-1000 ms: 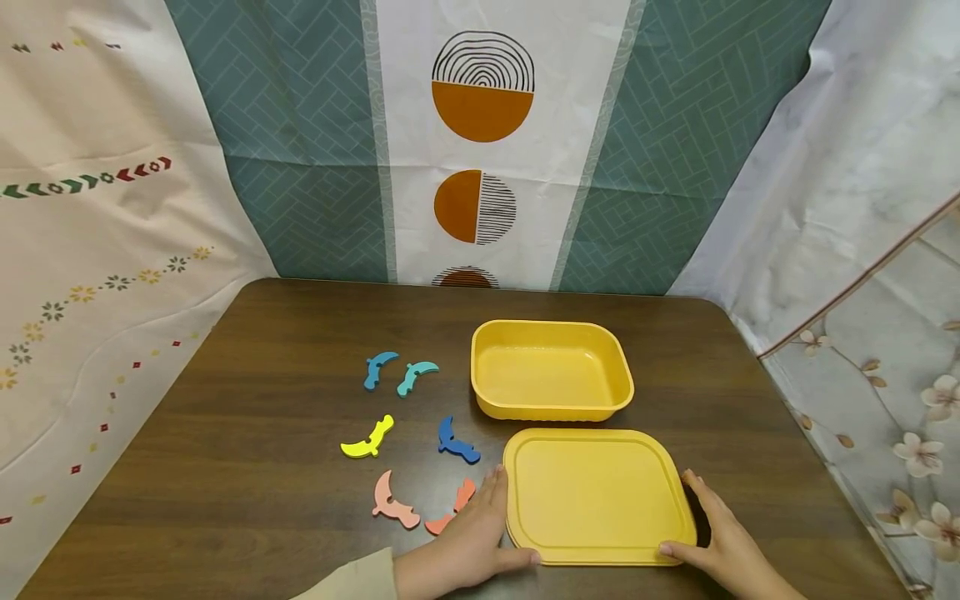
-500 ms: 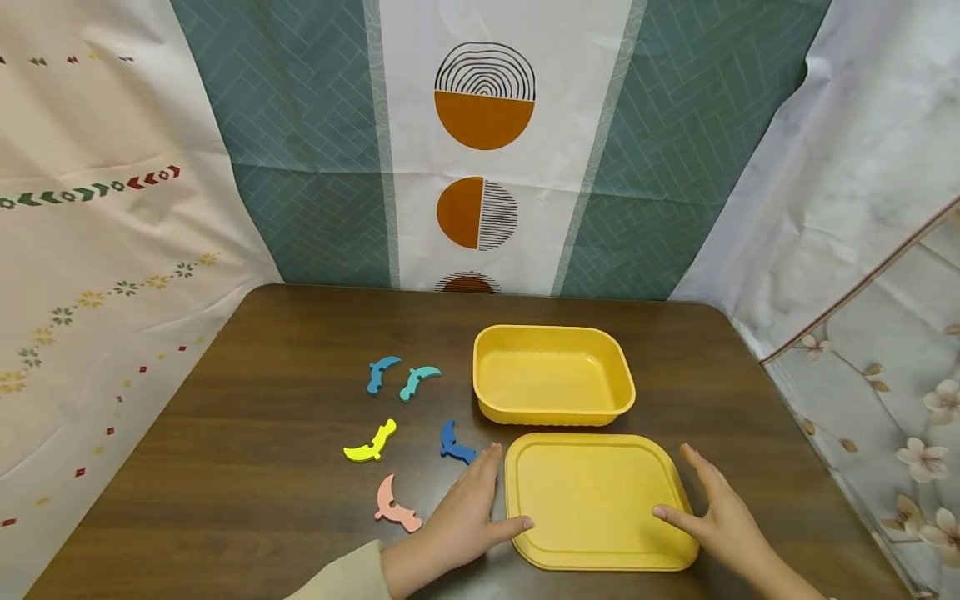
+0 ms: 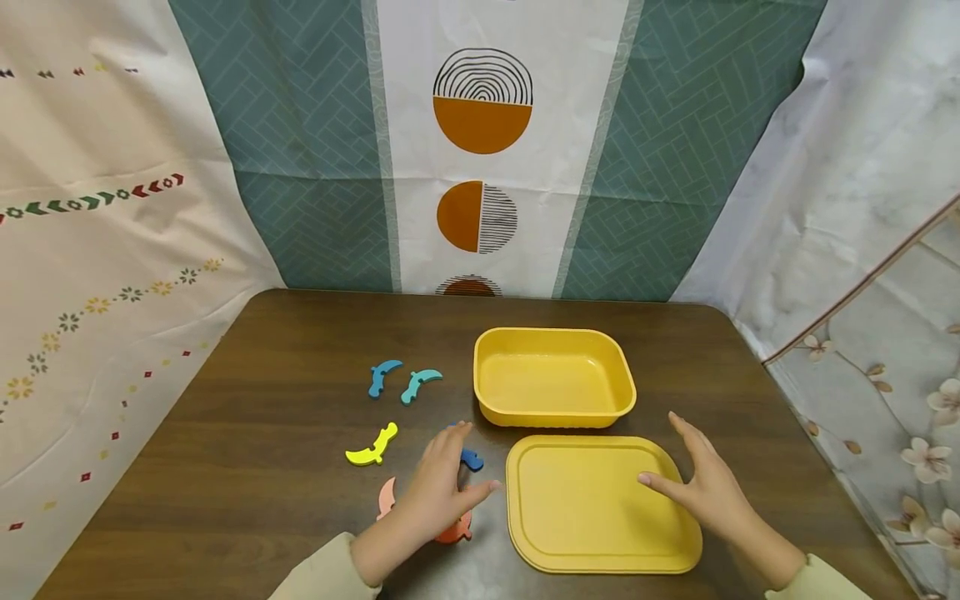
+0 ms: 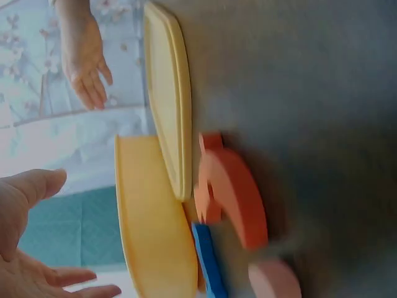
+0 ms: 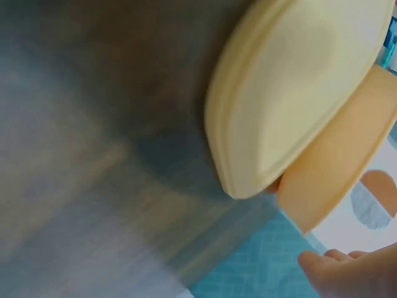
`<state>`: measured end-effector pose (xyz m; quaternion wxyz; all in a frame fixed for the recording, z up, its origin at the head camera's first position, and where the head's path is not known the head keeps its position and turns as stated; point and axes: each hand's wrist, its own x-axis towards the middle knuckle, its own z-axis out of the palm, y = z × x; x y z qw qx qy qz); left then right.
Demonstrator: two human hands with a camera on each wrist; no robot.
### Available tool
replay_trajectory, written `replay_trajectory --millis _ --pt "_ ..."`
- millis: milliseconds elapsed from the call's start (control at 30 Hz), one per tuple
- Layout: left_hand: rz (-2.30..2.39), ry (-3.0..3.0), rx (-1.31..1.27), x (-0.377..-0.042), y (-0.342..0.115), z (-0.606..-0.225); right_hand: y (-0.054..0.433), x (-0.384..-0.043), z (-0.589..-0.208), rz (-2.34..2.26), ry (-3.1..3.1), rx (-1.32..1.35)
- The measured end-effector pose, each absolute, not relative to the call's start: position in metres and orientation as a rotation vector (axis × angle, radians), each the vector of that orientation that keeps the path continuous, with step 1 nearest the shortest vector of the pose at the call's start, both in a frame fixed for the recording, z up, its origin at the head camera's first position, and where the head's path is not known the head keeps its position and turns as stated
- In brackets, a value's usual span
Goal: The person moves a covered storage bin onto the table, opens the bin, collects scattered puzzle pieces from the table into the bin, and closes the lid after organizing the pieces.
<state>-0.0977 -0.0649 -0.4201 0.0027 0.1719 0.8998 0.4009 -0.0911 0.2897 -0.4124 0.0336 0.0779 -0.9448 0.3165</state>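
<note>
My left hand (image 3: 429, 493) hovers with fingers spread over the small sickle-shaped pieces, holding nothing. Beneath it, partly covered, lie a coral piece (image 3: 459, 531), a pink piece (image 3: 386, 498) and a dark blue piece (image 3: 472, 459). In the left wrist view the coral piece (image 4: 239, 192) shows its curved blade and notched handle. My right hand (image 3: 708, 492), also holding nothing, is raised over the right edge of the yellow lid (image 3: 592, 508), thumb and fingers apart. Flat on the table, the lid sits just in front of the empty yellow box (image 3: 553, 417).
Further left lie a yellow sickle-shaped piece (image 3: 377, 446), a teal one (image 3: 417, 384) and a mid-blue one (image 3: 381, 377). The brown table (image 3: 225, 467) ends at a patterned cloth backdrop (image 3: 315, 208), with more cloth along both sides.
Both hands have come off the lid's sides. My left hand has moved left over the coral and pink pieces; my right hand has risen slightly. The lid stays in front of the box.
</note>
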Motion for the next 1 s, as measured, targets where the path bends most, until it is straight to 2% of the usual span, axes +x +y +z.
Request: replay_trajectory --millis 267,1000 --pt "1.211 2.955 0.534 -0.112 -0.089 -0.422 0.294 -0.109 -0.401 1.027 -2.888 0.225" --pt "0.925 3.055 0.116 -0.134 -0.153 -0.428 0.284 -0.147 -0.411 1.013 -2.930 0.164"
